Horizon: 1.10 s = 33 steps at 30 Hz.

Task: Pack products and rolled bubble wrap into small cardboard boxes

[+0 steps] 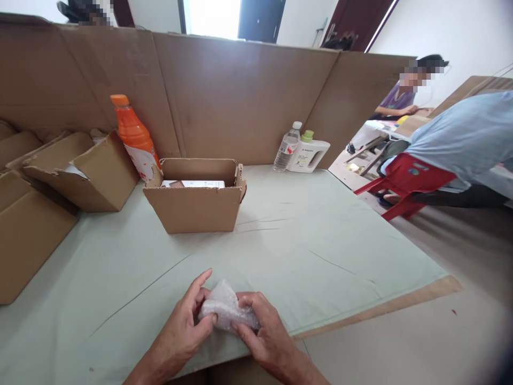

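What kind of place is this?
Likely a makeshift packing station: the left hand and right hand hold a bubble-wrap bundle at a cloth-covered table, an open carton stands ahead, and cardboard sheets wall the table.

A makeshift packing station in a plain room: a cardboard screen (240,101) walls the far side of a green-sheeted table (320,240), open cartons (196,206) stand left and centre, bubble wrap (226,310) is held at the near edge, and other people (460,133) work at far right.
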Each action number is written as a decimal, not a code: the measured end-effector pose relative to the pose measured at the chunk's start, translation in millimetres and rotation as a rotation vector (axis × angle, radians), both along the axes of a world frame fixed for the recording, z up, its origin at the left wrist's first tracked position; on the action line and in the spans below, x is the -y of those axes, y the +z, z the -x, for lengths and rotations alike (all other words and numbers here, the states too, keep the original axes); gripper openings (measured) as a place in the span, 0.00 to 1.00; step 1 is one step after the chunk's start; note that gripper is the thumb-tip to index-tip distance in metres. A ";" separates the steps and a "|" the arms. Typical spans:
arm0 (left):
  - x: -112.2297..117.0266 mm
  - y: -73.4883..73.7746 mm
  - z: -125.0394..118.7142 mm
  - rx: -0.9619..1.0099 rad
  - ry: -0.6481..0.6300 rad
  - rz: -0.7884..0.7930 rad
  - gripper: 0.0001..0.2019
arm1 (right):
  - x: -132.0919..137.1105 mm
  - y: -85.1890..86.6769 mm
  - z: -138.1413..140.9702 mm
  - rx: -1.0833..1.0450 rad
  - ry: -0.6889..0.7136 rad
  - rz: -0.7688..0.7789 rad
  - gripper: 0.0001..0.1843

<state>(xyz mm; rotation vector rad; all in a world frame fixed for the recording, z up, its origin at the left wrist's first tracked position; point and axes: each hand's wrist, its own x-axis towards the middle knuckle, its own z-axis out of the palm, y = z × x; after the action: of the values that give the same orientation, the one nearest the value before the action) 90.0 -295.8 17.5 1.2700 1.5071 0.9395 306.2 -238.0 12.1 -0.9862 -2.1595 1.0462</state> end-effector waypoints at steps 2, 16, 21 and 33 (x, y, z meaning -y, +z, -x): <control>-2.7 6.1 0.0 -0.062 -0.013 -0.037 0.37 | -7.7 14.2 -4.1 0.058 0.027 0.105 0.31; -12.7 9.5 -3.3 0.140 0.137 -0.089 0.36 | -39.4 56.3 33.9 -0.150 -0.082 0.171 0.07; -12.0 -5.7 -1.1 -0.169 -0.084 -0.168 0.40 | -54.0 69.1 22.7 -0.014 0.107 0.181 0.38; -83.4 110.8 77.9 -0.866 0.249 -0.965 0.35 | -123.8 179.9 32.2 -0.196 -0.019 0.105 0.21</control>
<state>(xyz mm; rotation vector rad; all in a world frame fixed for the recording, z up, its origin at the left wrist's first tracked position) 12.1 -212.4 128.3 2.4417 1.9542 1.4770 274.0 -114.1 192.0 -0.9083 -1.9498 1.2056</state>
